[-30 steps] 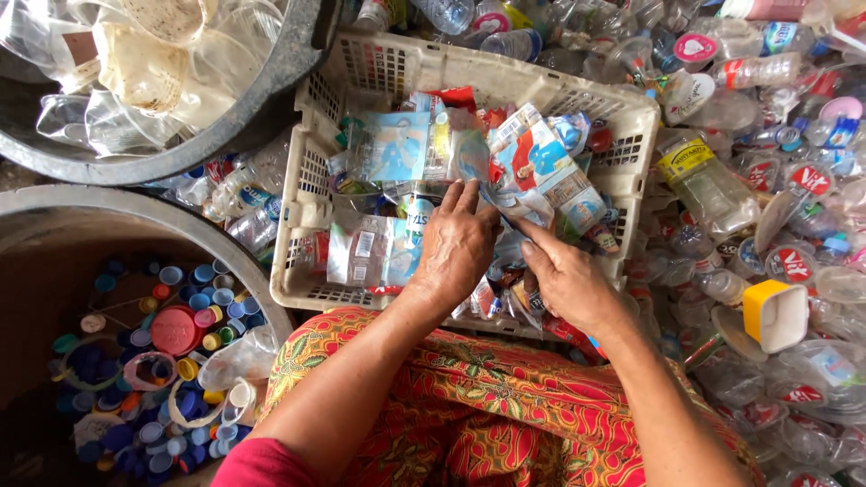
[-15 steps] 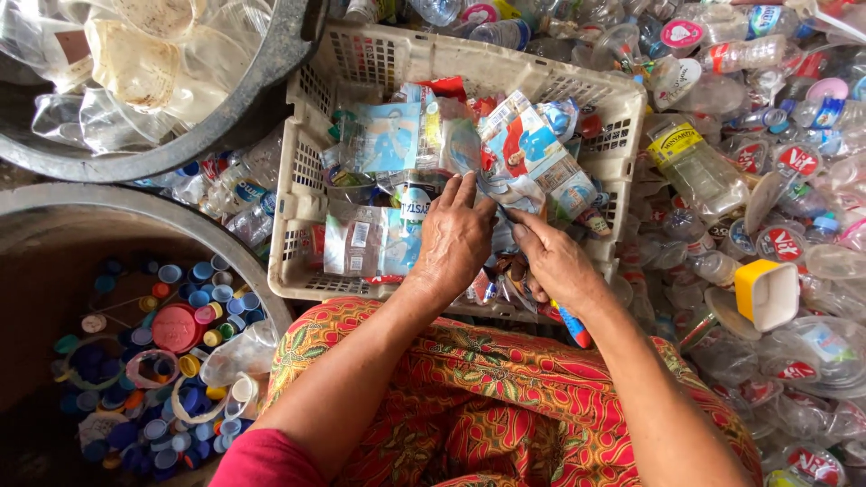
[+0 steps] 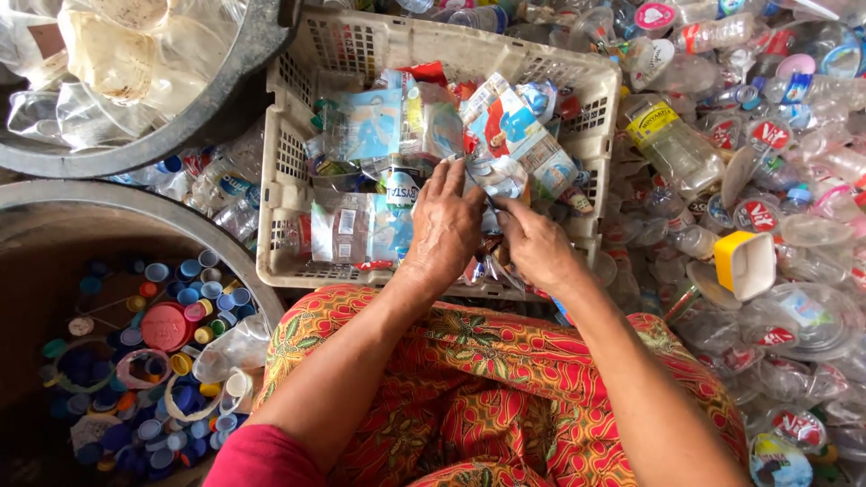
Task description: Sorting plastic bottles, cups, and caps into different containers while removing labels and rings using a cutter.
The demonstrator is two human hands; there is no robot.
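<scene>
Just above the middle of the frame my left hand (image 3: 444, 230) and my right hand (image 3: 534, 243) meet on a clear plastic bottle (image 3: 494, 176). It is crumpled and flattened, lying over the heap of torn labels in the cream plastic basket (image 3: 293, 171). My left fingers press flat along its left side; my right fingertips pinch its lower edge.

We see a cream basket (image 3: 287, 194) with a grid of small holes, holding red, blue and white labels (image 3: 505, 135). Left of the basket, a grey tub (image 3: 135, 203) holds blue, red and yellow caps (image 3: 171, 316). Below the basket lies red-orange cloth (image 3: 487, 379) with green leaf pattern; right of it, a yellow cup (image 3: 744, 263).
</scene>
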